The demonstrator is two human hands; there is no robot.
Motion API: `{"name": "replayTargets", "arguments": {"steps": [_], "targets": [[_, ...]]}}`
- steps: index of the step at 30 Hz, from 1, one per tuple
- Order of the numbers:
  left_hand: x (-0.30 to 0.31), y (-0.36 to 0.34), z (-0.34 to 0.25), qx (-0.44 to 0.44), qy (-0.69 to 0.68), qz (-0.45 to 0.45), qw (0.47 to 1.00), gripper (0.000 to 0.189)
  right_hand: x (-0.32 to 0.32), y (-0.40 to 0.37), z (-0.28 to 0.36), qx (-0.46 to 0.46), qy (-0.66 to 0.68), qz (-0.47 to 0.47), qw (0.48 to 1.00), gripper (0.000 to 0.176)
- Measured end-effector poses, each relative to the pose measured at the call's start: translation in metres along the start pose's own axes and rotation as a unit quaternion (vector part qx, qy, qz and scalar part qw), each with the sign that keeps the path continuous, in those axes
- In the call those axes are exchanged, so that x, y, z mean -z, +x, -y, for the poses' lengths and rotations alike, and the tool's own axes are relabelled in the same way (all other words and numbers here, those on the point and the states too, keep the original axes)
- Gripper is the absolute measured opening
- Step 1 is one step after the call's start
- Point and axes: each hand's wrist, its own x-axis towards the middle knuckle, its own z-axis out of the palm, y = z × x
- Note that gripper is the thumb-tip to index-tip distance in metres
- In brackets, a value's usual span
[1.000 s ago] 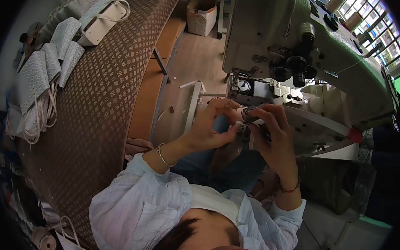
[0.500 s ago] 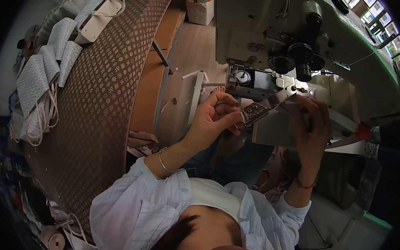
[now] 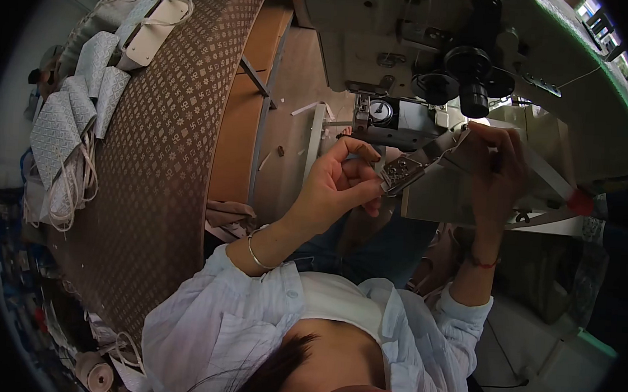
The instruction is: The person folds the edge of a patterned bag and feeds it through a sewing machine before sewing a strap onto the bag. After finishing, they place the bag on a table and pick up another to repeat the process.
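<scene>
My left hand [image 3: 340,183], a bangle on its wrist, has its thumb and fingers closed at the left end of a small metal attachment [image 3: 401,174] with a patterned plate. From there a metal arm slants up toward the sewing machine's needle area. My right hand [image 3: 497,168] is at the upper end of that arm, its fingertips pinched together under the machine head [image 3: 381,42]. What lies between those fingertips is too small and dark to tell. A round metal part [image 3: 381,112] sits in the machine bed to the left.
A brown patterned surface [image 3: 152,136] on the left bears light quilted pieces [image 3: 53,130] with cords and a white bag [image 3: 149,39]. A pale strip [image 3: 545,174] runs behind my right hand to a red piece [image 3: 580,202]. A roll [image 3: 100,378] lies lower left.
The machine appears shifted left and up in the view. My right hand's fingertips have moved up, closer to the needle area, and drawn together. My left hand stays at the attachment's end.
</scene>
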Motion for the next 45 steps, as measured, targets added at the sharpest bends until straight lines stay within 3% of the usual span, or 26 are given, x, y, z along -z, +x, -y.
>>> {"name": "replayTargets", "arguments": {"steps": [7, 13, 15, 16, 18, 20, 23, 24, 25, 26, 28, 30, 31, 33, 34, 35, 37, 39, 41, 42, 43, 45], "targets": [[0.0, 0.0, -0.001, 0.002, 0.007, -0.006, 1.0, 0.039, 0.0, 0.001, -0.002, -0.003, -0.008, 0.009, 1.0, 0.009], [0.005, -0.004, -0.001, 0.009, -0.023, 0.018, 1.0, 0.032, 0.015, -0.004, 0.029, 0.018, 0.019, 0.008, 1.0, 0.021], [0.013, -0.011, -0.004, 0.009, -0.021, 0.041, 0.999, 0.03, 0.022, -0.008, 0.042, 0.04, 0.034, 0.098, 0.994, 0.033], [0.017, -0.012, -0.007, 0.014, -0.013, 0.068, 0.997, 0.028, 0.019, -0.01, 0.045, 0.047, 0.036, 0.1, 0.993, 0.033], [0.022, -0.016, -0.009, 0.007, -0.025, 0.071, 0.997, 0.029, 0.008, -0.014, 0.047, 0.082, 0.005, 0.213, 0.974, 0.036], [0.026, -0.018, -0.012, -0.001, -0.037, 0.076, 0.996, 0.03, -0.012, -0.012, 0.043, 0.108, -0.032, 0.172, 0.979, 0.036], [0.03, -0.018, -0.016, -0.053, 0.01, 0.05, 0.997, 0.032, -0.049, -0.004, 0.045, 0.117, -0.089, 0.069, 0.987, 0.034], [0.029, -0.022, -0.016, -0.132, 0.05, -0.001, 0.99, 0.036, -0.057, -0.003, 0.047, 0.1, -0.107, 0.011, 0.989, 0.032], [0.027, -0.026, -0.015, -0.21, 0.089, -0.054, 0.972, 0.039, -0.059, -0.003, 0.047, 0.104, -0.105, 0.013, 0.989, 0.032], [0.022, -0.032, -0.021, -0.216, 0.09, -0.06, 0.97, 0.039, -0.06, -0.003, 0.048, 0.101, -0.1, 0.0, 0.99, 0.032], [0.001, -0.054, -0.049, -0.402, -0.022, 0.042, 0.914, 0.047, -0.063, -0.008, 0.052, 0.103, -0.074, -0.005, 0.992, 0.032], [-0.023, -0.078, -0.073, -0.506, -0.091, 0.136, 0.847, 0.049, -0.058, -0.012, 0.055, 0.174, -0.081, -0.051, 0.98, 0.027], [-0.029, -0.085, -0.083, -0.544, -0.104, 0.189, 0.811, 0.048, -0.057, -0.021, 0.051, 0.158, -0.047, -0.035, 0.986, 0.025], [-0.04, -0.09, -0.095, -0.591, -0.114, 0.282, 0.747, 0.048, -0.058, -0.042, 0.043, 0.15, -0.006, -0.005, 0.989, 0.023], [-0.042, -0.092, -0.098, -0.604, -0.113, 0.307, 0.727, 0.047, -0.057, -0.053, 0.04, 0.097, -0.007, 0.056, 0.994, 0.022], [-0.042, -0.092, -0.099, -0.614, -0.111, 0.321, 0.712, 0.047, -0.058, -0.06, 0.036, 0.043, -0.013, 0.114, 0.992, 0.022], [-0.039, -0.092, -0.102, -0.62, -0.105, 0.335, 0.702, 0.046, -0.07, -0.07, 0.024, 0.046, -0.002, 0.129, 0.991, 0.017], [-0.032, -0.091, -0.106, -0.619, -0.097, 0.331, 0.706, 0.046, -0.075, -0.079, 0.008, 0.043, 0.006, 0.143, 0.989, 0.013], [-0.018, -0.09, -0.108, -0.609, -0.066, 0.305, 0.73, 0.045, -0.079, -0.086, -0.011, 0.085, -0.085, 0.134, 0.984, 0.014], [-0.008, -0.09, -0.112, -0.598, -0.039, 0.275, 0.752, 0.045, -0.08, -0.09, -0.018, 0.091, -0.081, 0.14, 0.983, 0.014], [0.007, -0.086, -0.114, -0.578, 0.0, 0.237, 0.781, 0.044, -0.082, -0.094, -0.024, 0.017, -0.052, 0.141, 0.989, 0.017], [0.052, -0.074, -0.112, -0.503, 0.145, 0.131, 0.842, 0.044, -0.078, -0.101, -0.065, 0.043, -0.176, 0.163, 0.97, 0.03]]}}
